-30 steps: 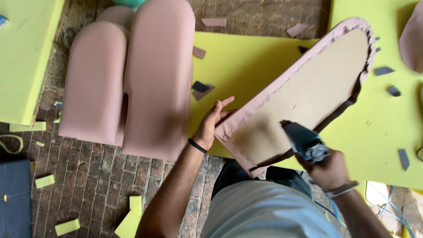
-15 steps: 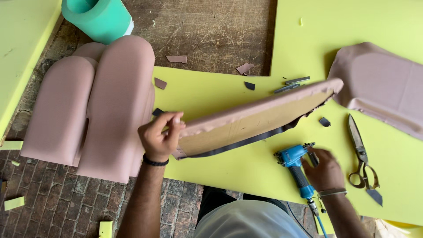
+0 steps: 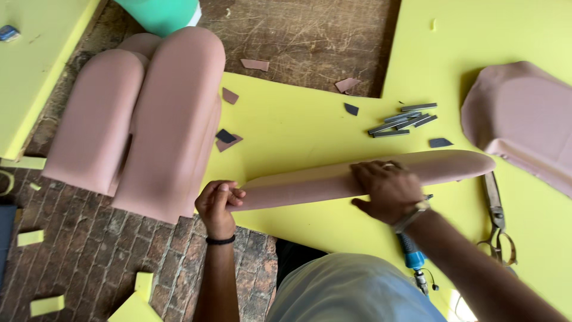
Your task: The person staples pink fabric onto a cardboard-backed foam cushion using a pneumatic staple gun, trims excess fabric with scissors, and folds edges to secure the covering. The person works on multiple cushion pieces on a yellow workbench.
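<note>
Flipped since half a second ago: padded panel (image 3: 357, 179) now pink side up, flat on yellow foam (image 3: 298, 125), no longer tilted on edge. Right hand (image 3: 387, 189) off the blue stapler (image 3: 411, 257), now spread open, palm pressed on the panel's middle. Left hand (image 3: 217, 203) closed around the panel's left end, fingers curled over its edge. Stapler lying near, just behind the right wrist, partly hidden. Scissors (image 3: 496, 220) right of that hand, by the panel's right tip. Staple strips (image 3: 402, 119) farther off on the foam, with dark scraps around. Two pink cushions (image 3: 143, 119) at left, touching side by side; another pink piece (image 3: 524, 119) far right.
</note>
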Action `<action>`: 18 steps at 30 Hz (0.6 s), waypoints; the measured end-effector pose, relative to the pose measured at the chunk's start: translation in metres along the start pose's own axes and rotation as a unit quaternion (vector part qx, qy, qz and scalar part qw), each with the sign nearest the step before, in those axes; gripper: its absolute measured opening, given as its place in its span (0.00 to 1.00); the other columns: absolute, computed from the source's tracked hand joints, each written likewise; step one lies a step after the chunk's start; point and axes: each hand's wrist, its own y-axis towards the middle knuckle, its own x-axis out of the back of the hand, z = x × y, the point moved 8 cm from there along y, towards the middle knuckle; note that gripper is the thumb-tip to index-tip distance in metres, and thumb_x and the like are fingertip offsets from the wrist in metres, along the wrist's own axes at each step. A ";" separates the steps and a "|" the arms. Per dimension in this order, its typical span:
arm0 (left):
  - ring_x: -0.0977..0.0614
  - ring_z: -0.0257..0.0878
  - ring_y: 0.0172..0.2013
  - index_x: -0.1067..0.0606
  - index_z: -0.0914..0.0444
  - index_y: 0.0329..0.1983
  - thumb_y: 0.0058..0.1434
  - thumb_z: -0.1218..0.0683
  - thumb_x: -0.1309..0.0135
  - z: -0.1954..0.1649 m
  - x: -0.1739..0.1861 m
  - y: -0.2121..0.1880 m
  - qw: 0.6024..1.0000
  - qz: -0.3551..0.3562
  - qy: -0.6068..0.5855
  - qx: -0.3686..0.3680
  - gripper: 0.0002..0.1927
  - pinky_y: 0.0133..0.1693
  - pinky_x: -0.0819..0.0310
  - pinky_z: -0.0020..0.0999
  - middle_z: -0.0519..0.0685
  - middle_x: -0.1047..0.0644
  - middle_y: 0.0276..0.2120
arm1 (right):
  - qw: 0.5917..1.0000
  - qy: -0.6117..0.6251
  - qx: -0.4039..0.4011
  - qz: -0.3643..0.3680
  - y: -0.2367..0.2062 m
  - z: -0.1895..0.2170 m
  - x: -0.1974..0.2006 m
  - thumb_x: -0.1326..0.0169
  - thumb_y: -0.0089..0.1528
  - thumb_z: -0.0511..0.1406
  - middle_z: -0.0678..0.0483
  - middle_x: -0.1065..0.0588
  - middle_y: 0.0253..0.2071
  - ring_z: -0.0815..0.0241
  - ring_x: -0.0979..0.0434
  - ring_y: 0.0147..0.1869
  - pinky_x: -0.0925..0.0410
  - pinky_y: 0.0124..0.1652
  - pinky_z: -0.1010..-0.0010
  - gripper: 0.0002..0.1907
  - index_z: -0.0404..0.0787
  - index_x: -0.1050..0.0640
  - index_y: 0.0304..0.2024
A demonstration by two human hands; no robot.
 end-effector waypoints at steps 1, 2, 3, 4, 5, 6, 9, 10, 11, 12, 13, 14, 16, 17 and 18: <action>0.18 0.37 0.26 0.21 0.69 0.40 0.69 0.57 0.48 -0.002 0.001 -0.001 1.000 0.005 -0.019 -0.007 0.10 0.34 0.21 0.32 0.49 0.21 0.24 | 1.000 -0.006 -0.024 0.017 0.003 0.003 -0.003 0.36 0.48 0.54 0.51 0.22 0.55 0.47 0.22 0.58 0.30 0.53 0.55 0.37 0.49 0.22 0.58; 0.18 0.38 0.27 0.21 0.69 0.41 0.69 0.57 0.49 -0.004 0.001 0.002 0.999 0.010 -0.037 -0.017 0.10 0.36 0.20 0.33 0.50 0.21 0.24 | 0.998 -0.010 -0.047 0.031 0.009 0.005 -0.004 0.37 0.50 0.54 0.54 0.20 0.52 0.50 0.20 0.55 0.28 0.50 0.57 0.33 0.53 0.21 0.56; 0.18 0.38 0.32 0.22 0.68 0.45 0.70 0.56 0.50 -0.007 0.007 0.007 0.999 -0.029 -0.027 -0.034 0.10 0.40 0.20 0.33 0.51 0.20 0.30 | 0.997 -0.011 -0.068 0.044 0.014 0.005 -0.005 0.38 0.52 0.54 0.57 0.19 0.50 0.53 0.18 0.52 0.26 0.47 0.60 0.28 0.56 0.21 0.54; 0.17 0.38 0.37 0.23 0.67 0.49 0.70 0.56 0.51 -0.010 0.013 0.011 0.996 -0.069 -0.015 -0.051 0.11 0.43 0.20 0.34 0.52 0.19 0.35 | 0.993 -0.010 -0.105 0.060 0.019 -0.001 -0.003 0.39 0.52 0.56 0.57 0.19 0.47 0.53 0.18 0.49 0.25 0.45 0.59 0.30 0.59 0.21 0.55; 0.16 0.39 0.42 0.25 0.66 0.54 0.71 0.55 0.52 -0.014 0.020 0.017 0.992 -0.110 -0.002 -0.066 0.13 0.47 0.20 0.34 0.52 0.19 0.41 | 0.987 -0.007 -0.141 0.076 0.023 -0.012 0.000 0.40 0.52 0.59 0.57 0.18 0.44 0.53 0.17 0.46 0.25 0.43 0.59 0.31 0.62 0.21 0.56; 0.18 0.39 0.43 0.28 0.65 0.56 0.69 0.55 0.50 -0.017 0.026 0.023 0.986 -0.142 0.035 -0.077 0.14 0.46 0.21 0.35 0.53 0.21 0.46 | 0.980 -0.003 -0.178 0.091 0.026 -0.021 0.002 0.40 0.52 0.62 0.57 0.18 0.42 0.52 0.16 0.44 0.24 0.42 0.58 0.32 0.64 0.21 0.57; 0.21 0.42 0.46 0.32 0.63 0.60 0.65 0.54 0.46 -0.015 0.027 0.046 0.977 -0.159 0.133 -0.038 0.21 0.46 0.23 0.39 0.54 0.24 0.55 | 0.958 0.039 -0.285 0.001 0.037 -0.066 0.031 0.36 0.51 0.61 0.52 0.18 0.39 0.48 0.17 0.40 0.25 0.41 0.55 0.32 0.59 0.18 0.53; 0.21 0.43 0.47 0.31 0.62 0.61 0.65 0.52 0.45 -0.005 0.019 0.051 0.979 -0.112 0.167 0.027 0.22 0.47 0.23 0.40 0.54 0.24 0.55 | 0.946 0.168 -0.258 -0.099 0.040 -0.077 0.047 0.36 0.54 0.59 0.52 0.17 0.39 0.53 0.16 0.41 0.25 0.43 0.58 0.31 0.51 0.18 0.52; 0.21 0.44 0.47 0.30 0.61 0.61 0.64 0.50 0.45 0.005 0.010 0.053 0.973 -0.064 0.201 0.093 0.23 0.48 0.22 0.41 0.53 0.24 0.56 | 0.909 0.294 -0.223 -0.193 0.040 -0.089 0.060 0.36 0.57 0.56 0.51 0.16 0.40 0.59 0.15 0.42 0.25 0.45 0.61 0.30 0.43 0.17 0.51; 0.21 0.43 0.50 0.30 0.60 0.62 0.62 0.47 0.45 0.016 -0.011 0.054 0.970 0.025 0.194 0.142 0.27 0.50 0.23 0.42 0.53 0.24 0.57 | 0.856 0.398 -0.264 -0.198 0.040 -0.107 0.053 0.36 0.58 0.55 0.50 0.17 0.43 0.59 0.17 0.45 0.25 0.47 0.62 0.31 0.40 0.19 0.53; 0.21 0.43 0.53 0.30 0.59 0.64 0.60 0.45 0.44 0.025 -0.034 0.052 0.957 0.115 0.187 0.189 0.30 0.51 0.24 0.43 0.52 0.24 0.58 | 0.789 0.498 -0.300 -0.200 0.041 -0.123 0.043 0.36 0.59 0.53 0.49 0.18 0.46 0.59 0.18 0.47 0.26 0.50 0.63 0.32 0.36 0.20 0.55; 0.23 0.43 0.57 0.32 0.62 0.66 0.60 0.42 0.42 0.021 -0.062 0.051 0.956 0.193 0.160 0.153 0.35 0.56 0.27 0.42 0.53 0.26 0.61 | 0.709 0.590 -0.330 -0.200 0.040 -0.135 0.030 0.36 0.60 0.51 0.48 0.19 0.49 0.59 0.19 0.50 0.26 0.52 0.63 0.33 0.32 0.22 0.57; 0.26 0.43 0.63 0.38 0.65 0.71 0.60 0.39 0.41 0.015 -0.106 0.049 0.929 0.327 0.117 0.130 0.42 0.62 0.32 0.40 0.55 0.30 0.67 | 0.582 0.723 -0.307 -0.211 0.045 -0.135 0.001 0.41 0.62 0.50 0.52 0.23 0.59 0.59 0.25 0.60 0.33 0.59 0.66 0.34 0.34 0.27 0.63; 0.28 0.43 0.65 0.42 0.65 0.72 0.61 0.38 0.41 0.013 -0.123 0.049 0.906 0.383 0.105 0.145 0.45 0.64 0.34 0.39 0.56 0.32 0.68 | 0.510 0.780 -0.292 -0.214 0.047 -0.130 -0.019 0.43 0.63 0.50 0.54 0.25 0.64 0.60 0.27 0.66 0.37 0.63 0.67 0.35 0.36 0.29 0.65; 0.30 0.43 0.67 0.45 0.65 0.74 0.61 0.38 0.41 0.009 -0.137 0.049 0.879 0.439 0.092 0.161 0.47 0.65 0.36 0.39 0.56 0.33 0.70 | 0.471 0.800 -0.283 -0.242 0.042 -0.123 -0.038 0.43 0.64 0.48 0.48 0.28 0.65 0.55 0.30 0.68 0.38 0.66 0.64 0.35 0.33 0.31 0.66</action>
